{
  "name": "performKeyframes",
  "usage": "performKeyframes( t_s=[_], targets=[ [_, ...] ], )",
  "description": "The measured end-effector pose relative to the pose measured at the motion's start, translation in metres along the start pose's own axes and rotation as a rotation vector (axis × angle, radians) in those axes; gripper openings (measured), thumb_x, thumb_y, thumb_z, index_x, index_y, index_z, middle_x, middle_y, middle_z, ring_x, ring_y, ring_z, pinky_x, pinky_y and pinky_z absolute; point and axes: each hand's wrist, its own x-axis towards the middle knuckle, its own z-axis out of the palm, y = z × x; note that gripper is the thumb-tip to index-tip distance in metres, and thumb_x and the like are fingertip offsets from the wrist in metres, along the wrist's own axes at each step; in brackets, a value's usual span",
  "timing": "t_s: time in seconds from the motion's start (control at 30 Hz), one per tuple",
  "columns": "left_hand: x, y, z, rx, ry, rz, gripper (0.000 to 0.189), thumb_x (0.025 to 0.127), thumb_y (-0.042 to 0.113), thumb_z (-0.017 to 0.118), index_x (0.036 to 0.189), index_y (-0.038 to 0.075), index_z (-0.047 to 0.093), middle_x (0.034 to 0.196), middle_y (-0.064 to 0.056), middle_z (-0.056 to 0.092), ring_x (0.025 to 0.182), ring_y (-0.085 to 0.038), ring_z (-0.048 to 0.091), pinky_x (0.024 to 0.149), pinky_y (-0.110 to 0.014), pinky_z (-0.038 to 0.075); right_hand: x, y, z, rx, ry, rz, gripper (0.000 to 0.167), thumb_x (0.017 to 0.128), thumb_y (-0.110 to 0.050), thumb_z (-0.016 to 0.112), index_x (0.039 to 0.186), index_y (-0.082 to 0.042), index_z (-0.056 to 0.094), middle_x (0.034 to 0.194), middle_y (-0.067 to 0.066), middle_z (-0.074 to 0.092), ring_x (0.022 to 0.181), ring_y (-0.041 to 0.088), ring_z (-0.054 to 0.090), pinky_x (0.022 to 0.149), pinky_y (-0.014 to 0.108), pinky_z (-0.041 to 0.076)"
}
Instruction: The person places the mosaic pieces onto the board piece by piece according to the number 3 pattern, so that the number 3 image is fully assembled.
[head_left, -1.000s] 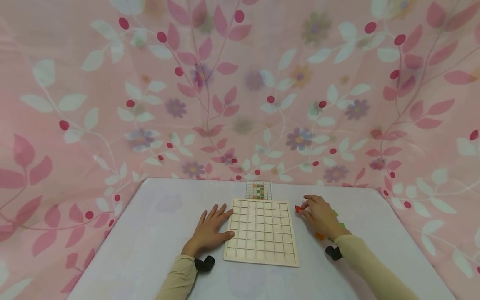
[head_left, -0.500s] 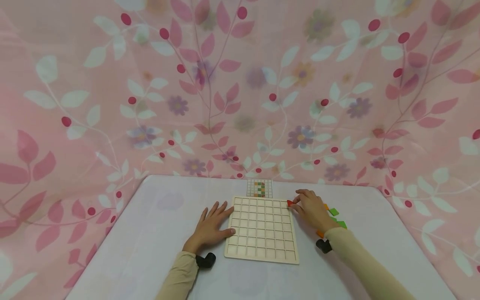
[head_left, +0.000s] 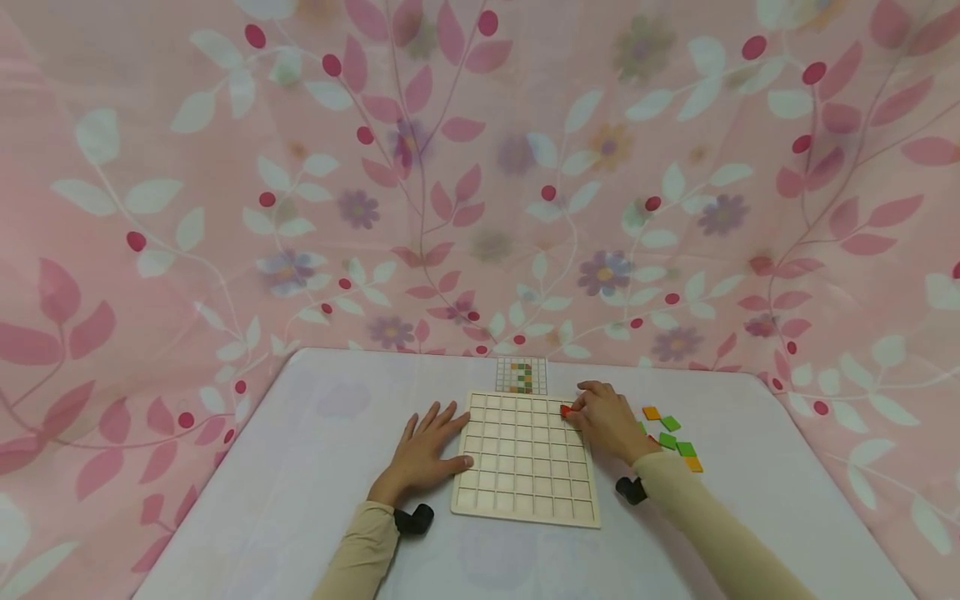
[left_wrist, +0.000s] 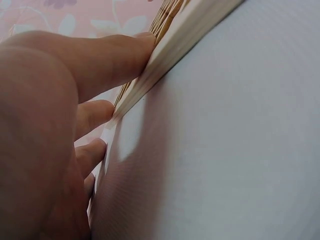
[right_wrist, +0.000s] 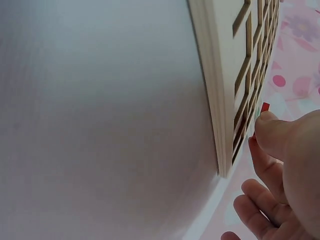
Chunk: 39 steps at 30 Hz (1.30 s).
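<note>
The right hand (head_left: 609, 423) pinches a red tile (head_left: 566, 412); the board (head_left: 526, 459) slipping beside the outspread left hand (head_left: 422, 451) could misplace it.

The grid board (head_left: 525, 459) lies on the bench (head_left: 300, 467), a card (head_left: 522, 377) just behind, loose tiles (head_left: 667, 441) rightward, the left hand (head_left: 422, 454) at its left edge.

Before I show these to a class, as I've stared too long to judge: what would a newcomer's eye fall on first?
Probably the pink floral cloth, which fills most of the head view behind the white table. Next, likely, the small red piece that the right hand pinches at the far right corner of the pale gridded board. Bright green and orange tiles lie right of the board.
</note>
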Motion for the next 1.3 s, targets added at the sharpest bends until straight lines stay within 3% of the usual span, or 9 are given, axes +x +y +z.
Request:
performKeyframes(
  t_s=[0.57,1.0,1.3],
  targets=[
    [-0.001,0.002,-0.001,-0.001,-0.004,-0.003,0.076,0.096,0.051,0.069,0.162,0.021,0.047,0.175,-0.008,0.031,0.166,-0.038,0.015,0.129,-0.07,0.005,0.011,-0.024,0.014,0.018,-0.034,-0.003,0.019,0.101,-0.03,0.074,0.093,-0.013,0.076,0.147,0.021,0.06,0.137,0.041,0.054,0.105,0.063,0.047],
    [-0.003,0.003,-0.001,-0.015,0.005,-0.006,0.075,0.096,0.049,0.07,0.161,0.02,0.049,0.174,-0.009,0.033,0.165,-0.039,0.016,0.129,-0.07,0.005,0.013,-0.029,0.019,0.033,-0.019,-0.034,0.016,0.099,-0.026,0.074,0.086,-0.018,0.072,0.143,0.02,0.064,0.133,0.04,0.058,0.103,0.063,0.05],
    [-0.002,0.003,-0.001,-0.017,0.01,-0.002,0.075,0.096,0.05,0.07,0.161,0.02,0.049,0.174,-0.009,0.033,0.165,-0.038,0.017,0.129,-0.07,0.005,0.015,-0.029,0.018,0.119,-0.034,-0.052,0.024,0.1,-0.029,0.074,0.116,-0.011,0.072,0.143,0.018,0.062,0.131,0.038,0.056,0.106,0.064,0.048]
  ],
)
